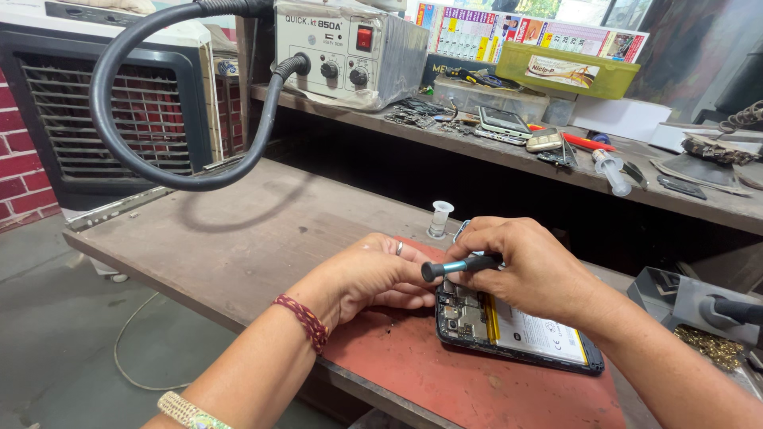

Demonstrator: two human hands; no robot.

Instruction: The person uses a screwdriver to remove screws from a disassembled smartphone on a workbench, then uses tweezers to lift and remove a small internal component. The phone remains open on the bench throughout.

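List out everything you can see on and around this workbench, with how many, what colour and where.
opened phone: one, black frame with white battery, on the red mat
screwdriver: one, black and blue, above the phone's upper end
red mat: one, red, on the near bench
small bottle: one, clear, behind the hands
hot air station: one, grey, upper shelf
hose: one, black, looping left of the station
green tray: one, yellow-green, shelf back
phones: a few, mixed colours, shelf middle
syringe: one, clear, shelf edge
air cooler: one, black grille, far left
left hand: one, ring on a finger, steadying the phone
right hand: one, gripping the screwdriver
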